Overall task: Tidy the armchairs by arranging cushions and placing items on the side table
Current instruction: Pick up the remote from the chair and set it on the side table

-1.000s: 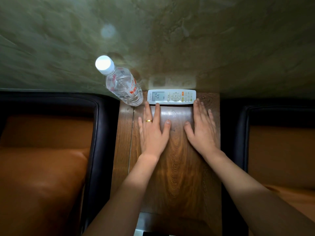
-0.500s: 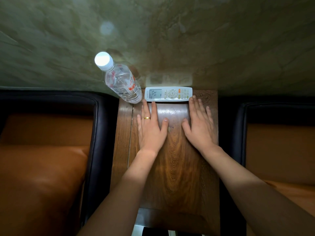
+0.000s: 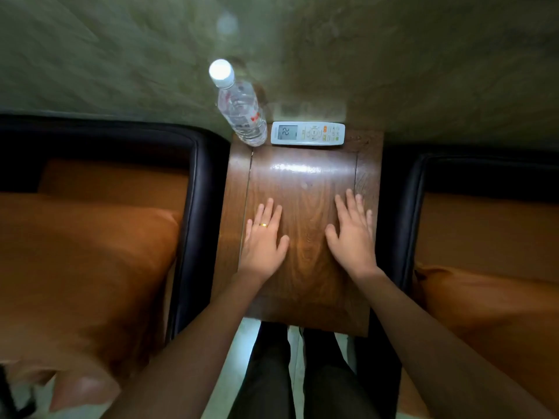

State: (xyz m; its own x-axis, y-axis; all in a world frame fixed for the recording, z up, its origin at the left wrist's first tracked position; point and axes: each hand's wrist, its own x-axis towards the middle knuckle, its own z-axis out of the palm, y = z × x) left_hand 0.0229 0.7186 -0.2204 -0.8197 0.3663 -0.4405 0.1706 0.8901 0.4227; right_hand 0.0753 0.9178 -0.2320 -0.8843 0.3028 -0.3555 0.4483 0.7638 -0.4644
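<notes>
My fingers (image 3: 267, 211) were straight and a little spread, and they held nothing. My left hand (image 3: 263, 237), with its gold ring (image 3: 264, 225), and my right hand (image 3: 352, 237) lay flat on the shiny wooden side table (image 3: 305, 176), side by side with a gap between them. At the far end, by the wall (image 3: 393, 55), the water bottle (image 3: 242, 116) stood up. The remote (image 3: 307, 133) lay just beside it. Both were well apart from my hands. The left cushion (image 3: 84, 261) sat in the left armchair (image 3: 199, 207). The right cushion (image 3: 484, 322) sat in the right armchair (image 3: 405, 207). I think the table part was done, since both items were on it. The cushions looked in place too, but I saw only part of each, so I could not be sure.
</notes>
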